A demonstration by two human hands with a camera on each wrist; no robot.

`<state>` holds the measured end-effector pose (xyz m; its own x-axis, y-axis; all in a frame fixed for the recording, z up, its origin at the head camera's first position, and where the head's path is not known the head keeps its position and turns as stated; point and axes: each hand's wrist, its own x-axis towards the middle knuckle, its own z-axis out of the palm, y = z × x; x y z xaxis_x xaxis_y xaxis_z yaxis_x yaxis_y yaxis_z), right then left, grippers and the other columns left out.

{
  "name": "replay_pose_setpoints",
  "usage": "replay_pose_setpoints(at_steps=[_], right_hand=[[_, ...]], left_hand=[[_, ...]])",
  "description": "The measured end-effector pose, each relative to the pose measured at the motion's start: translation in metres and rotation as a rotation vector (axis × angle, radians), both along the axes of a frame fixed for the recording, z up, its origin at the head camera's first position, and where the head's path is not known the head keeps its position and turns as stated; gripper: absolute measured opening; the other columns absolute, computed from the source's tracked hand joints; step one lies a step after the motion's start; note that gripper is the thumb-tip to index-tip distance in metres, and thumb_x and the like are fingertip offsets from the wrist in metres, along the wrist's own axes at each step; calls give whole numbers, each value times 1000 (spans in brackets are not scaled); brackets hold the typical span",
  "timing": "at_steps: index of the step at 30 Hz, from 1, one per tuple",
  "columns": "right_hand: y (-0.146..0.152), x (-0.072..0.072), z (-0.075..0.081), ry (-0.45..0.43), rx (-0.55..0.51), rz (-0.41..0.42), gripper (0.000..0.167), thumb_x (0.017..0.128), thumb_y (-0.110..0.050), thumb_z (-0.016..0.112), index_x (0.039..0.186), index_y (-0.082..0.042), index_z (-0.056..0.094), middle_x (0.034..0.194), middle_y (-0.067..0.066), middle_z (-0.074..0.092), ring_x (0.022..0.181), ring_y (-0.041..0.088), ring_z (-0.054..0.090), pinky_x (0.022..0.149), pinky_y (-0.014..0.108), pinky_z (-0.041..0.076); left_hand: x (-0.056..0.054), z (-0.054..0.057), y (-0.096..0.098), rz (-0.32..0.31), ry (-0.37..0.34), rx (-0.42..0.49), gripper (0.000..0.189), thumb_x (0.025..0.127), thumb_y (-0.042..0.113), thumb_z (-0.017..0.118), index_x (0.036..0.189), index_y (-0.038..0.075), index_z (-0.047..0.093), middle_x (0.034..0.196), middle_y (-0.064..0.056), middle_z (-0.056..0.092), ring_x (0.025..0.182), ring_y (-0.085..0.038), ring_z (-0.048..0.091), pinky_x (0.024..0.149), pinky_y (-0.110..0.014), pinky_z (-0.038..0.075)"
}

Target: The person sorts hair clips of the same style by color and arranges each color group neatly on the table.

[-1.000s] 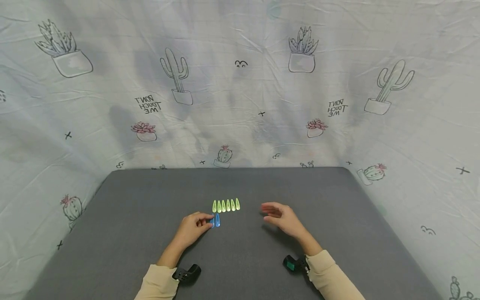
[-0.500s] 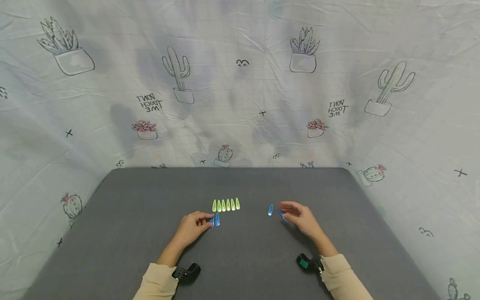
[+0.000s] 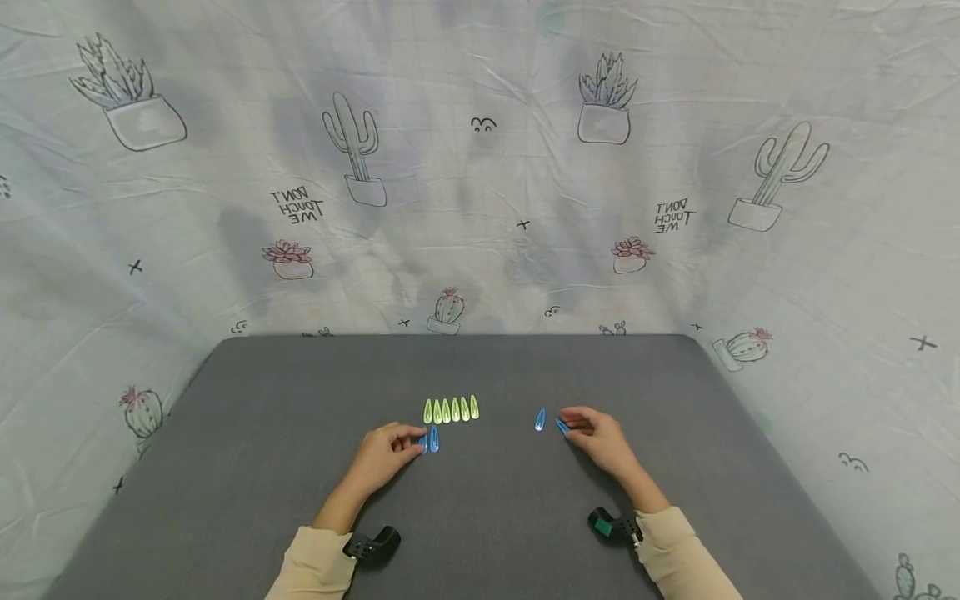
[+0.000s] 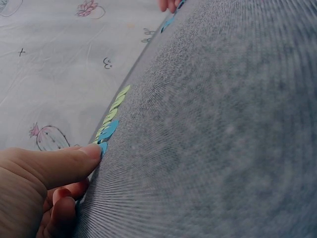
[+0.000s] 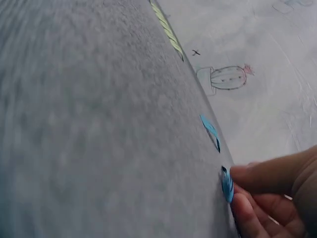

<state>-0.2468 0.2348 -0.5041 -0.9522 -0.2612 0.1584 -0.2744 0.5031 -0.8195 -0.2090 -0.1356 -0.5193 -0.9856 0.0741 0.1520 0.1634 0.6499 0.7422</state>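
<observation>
My left hand [image 3: 384,458] rests on the table and pinches a blue snap hair clip [image 3: 423,443] between thumb and fingers; the fingers partly cover it. Just right of it lies a second blue hair clip [image 3: 435,439]. Behind these, several yellow-green hair clips [image 3: 455,410] stand side by side in a row. Over to the right, my right hand [image 3: 602,440] pinches another blue hair clip [image 5: 227,184], tilted, between thumb and fingertips. A further blue hair clip [image 3: 540,419] lies alone to its left, apart from the hand.
The grey table [image 3: 480,525] reaches back to a pale cloth [image 3: 480,183] printed with cacti and succulents, which also hangs along both sides. Each wrist wears a black strapped device, the left one [image 3: 372,547] and the right one [image 3: 615,525] just above the table.
My right hand has moved to the right, bringing the two blue hair clips there into view, and its thumb and fingers have closed on one. The left hand has kept its place.
</observation>
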Motion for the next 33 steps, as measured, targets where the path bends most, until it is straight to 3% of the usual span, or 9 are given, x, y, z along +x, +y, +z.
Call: replay_pose_setpoints(at_steps=[2, 7, 15, 26, 33], right_hand=[[-1, -5, -8, 14, 43, -35, 34, 80, 6, 68, 114, 5, 64, 105, 19, 67, 95, 31, 65, 78, 28, 53], [-7, -6, -5, 54, 131, -83, 31, 77, 6, 71, 107, 2, 68, 94, 11, 68, 82, 21, 65, 72, 28, 53], [-8, -5, -1, -69, 149, -101, 24, 82, 0, 69, 106, -2, 70, 88, 6, 70, 77, 13, 63, 64, 24, 47], [-5, -4, 3, -228, -87, -87, 28, 86, 0, 63, 114, 4, 66, 98, 15, 66, 82, 11, 57, 67, 22, 45], [-17, 1, 4, -334, -289, 13, 37, 86, -1, 64, 120, 11, 59, 97, 16, 64, 80, 6, 57, 70, 21, 47]], left_hand=[[0, 0, 0, 1, 3, -1, 21, 77, 13, 77, 97, 14, 76, 69, 6, 52, 58, -5, 42, 55, -22, 36], [0, -4, 0, -7, 30, -2, 20, 77, 14, 77, 97, 14, 76, 68, 7, 52, 58, -3, 42, 54, -22, 36], [2, -2, 0, -6, 39, -1, 20, 77, 14, 77, 97, 14, 76, 68, 8, 52, 57, -5, 42, 53, -22, 36], [1, -1, 0, 4, 16, 4, 20, 76, 12, 78, 96, 14, 76, 68, 7, 52, 58, -4, 42, 54, -21, 35], [0, -1, 0, -13, 35, 11, 21, 76, 12, 78, 97, 14, 76, 67, 7, 52, 57, -3, 42, 55, -21, 37]])
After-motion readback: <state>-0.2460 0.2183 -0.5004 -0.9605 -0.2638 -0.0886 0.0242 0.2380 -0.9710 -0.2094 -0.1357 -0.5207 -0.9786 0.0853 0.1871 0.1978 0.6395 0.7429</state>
